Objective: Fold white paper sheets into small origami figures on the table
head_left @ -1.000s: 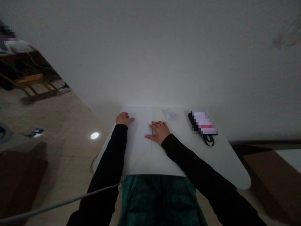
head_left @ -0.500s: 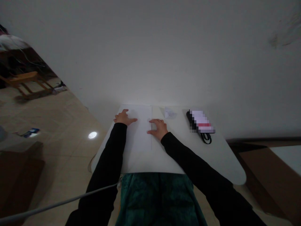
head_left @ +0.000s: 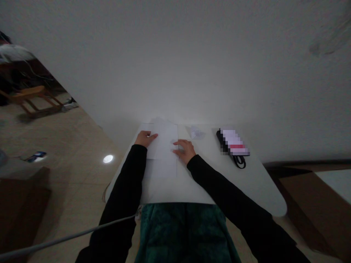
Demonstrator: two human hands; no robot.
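Observation:
Two white sheets of paper overlap on the white table. The upper sheet (head_left: 164, 146) sits farther toward the wall, its top slightly raised and bent. Below its near edge shows the lower sheet (head_left: 161, 168). My left hand (head_left: 145, 138) grips the upper sheet at its left side, thumb on top. At the right edge, my right hand (head_left: 185, 150) holds the same sheet between curved fingers and thumb, whose tips show on the paper.
A small crumpled whitish piece (head_left: 196, 133) lies right of the sheets. Farther right is a blurred-out flat object (head_left: 234, 140) with a black strap (head_left: 240, 162). The wall (head_left: 175, 65) borders the table's (head_left: 246, 190) far edge. A grey cable (head_left: 82, 233) crosses at lower left.
The upper sheet has shifted toward the wall, uncovering part of the lower sheet. My left hand has closed from a spread pose onto the paper; my right hand has barely moved.

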